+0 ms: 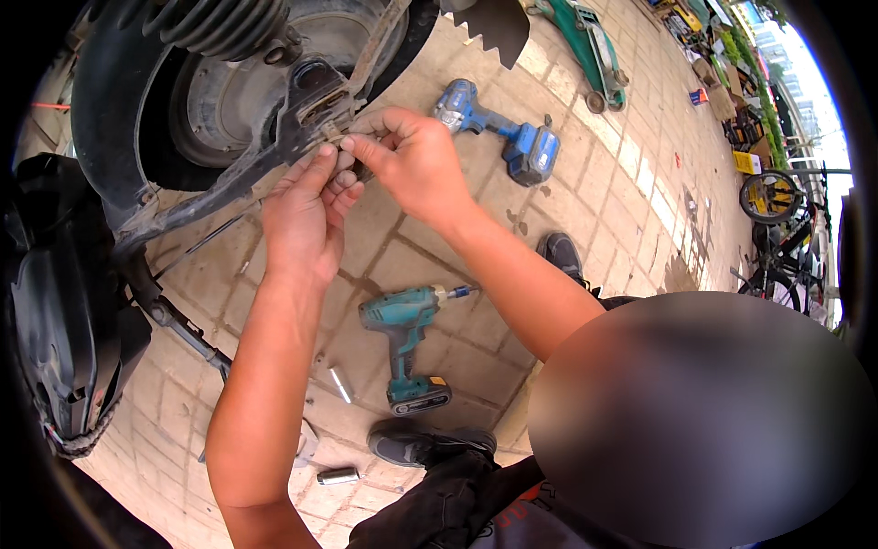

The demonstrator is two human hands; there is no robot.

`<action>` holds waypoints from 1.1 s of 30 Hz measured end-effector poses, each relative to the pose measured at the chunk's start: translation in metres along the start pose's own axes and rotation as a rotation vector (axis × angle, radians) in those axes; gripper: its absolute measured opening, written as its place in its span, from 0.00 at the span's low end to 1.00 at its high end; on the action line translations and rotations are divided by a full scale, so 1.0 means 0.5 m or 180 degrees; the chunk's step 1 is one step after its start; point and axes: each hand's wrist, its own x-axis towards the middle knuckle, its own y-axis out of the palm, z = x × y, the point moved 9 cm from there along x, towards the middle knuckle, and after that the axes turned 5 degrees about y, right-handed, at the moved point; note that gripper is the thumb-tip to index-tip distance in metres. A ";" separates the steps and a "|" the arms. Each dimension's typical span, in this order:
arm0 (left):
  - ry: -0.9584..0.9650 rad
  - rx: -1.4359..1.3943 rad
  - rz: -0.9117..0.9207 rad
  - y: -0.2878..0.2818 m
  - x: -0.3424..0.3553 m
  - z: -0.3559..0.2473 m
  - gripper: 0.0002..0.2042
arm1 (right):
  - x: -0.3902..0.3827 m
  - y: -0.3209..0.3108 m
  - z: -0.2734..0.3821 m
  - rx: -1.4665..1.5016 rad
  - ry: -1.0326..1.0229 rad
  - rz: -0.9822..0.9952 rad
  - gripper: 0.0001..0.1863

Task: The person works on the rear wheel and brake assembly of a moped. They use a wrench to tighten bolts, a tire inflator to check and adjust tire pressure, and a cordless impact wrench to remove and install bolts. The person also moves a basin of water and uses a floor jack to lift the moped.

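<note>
My left hand (306,210) and my right hand (416,165) meet at the dark metal bracket (315,87) beside a dusty wheel (215,105). Thumbs and fingers are pinched together at the bracket's lower end. What lies between the fingertips is small and mostly covered, so I cannot make it out. A black swing arm (206,188) runs from the bracket to the left, just behind my left hand. Above the wheel hangs a black coil spring (219,27). To the right of my right hand lies a blue cordless impact wrench (517,146).
A teal cordless driver (402,320) lies between my forearms, with a silver rod (340,384) and a metal socket (338,476) nearby. Black vehicle bodywork (78,311) stands left. A green floor jack (585,46) is farther off; boxes and a bicycle (791,247) stand far right.
</note>
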 end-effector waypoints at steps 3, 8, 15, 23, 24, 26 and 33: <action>-0.0265 0.0436 -0.0154 0.008 -0.021 0.009 0.10 | -0.004 0.003 -0.017 0.0759 0.0602 0.0072 0.06; 0.0045 0.0431 -0.0151 0.017 -0.016 -0.008 0.12 | -0.018 0.009 -0.005 0.1285 0.1109 -0.0006 0.07; -0.0010 0.0371 -0.0303 0.020 -0.019 -0.014 0.11 | -0.021 0.009 -0.007 0.1120 0.0959 -0.0220 0.09; 0.0295 0.0512 -0.0369 0.019 -0.009 -0.033 0.09 | -0.047 0.023 0.017 0.0249 -0.0288 -0.0371 0.12; 0.0315 0.0475 -0.0366 0.022 -0.004 -0.037 0.09 | -0.048 0.025 0.014 0.0362 -0.0182 -0.0328 0.12; 0.0410 0.0576 -0.0406 0.028 -0.017 -0.039 0.09 | -0.051 0.029 0.011 0.0595 0.0035 -0.0241 0.14; 0.0623 0.0678 -0.0383 0.028 -0.002 -0.037 0.10 | -0.041 0.033 -0.001 0.0705 -0.0028 0.0024 0.18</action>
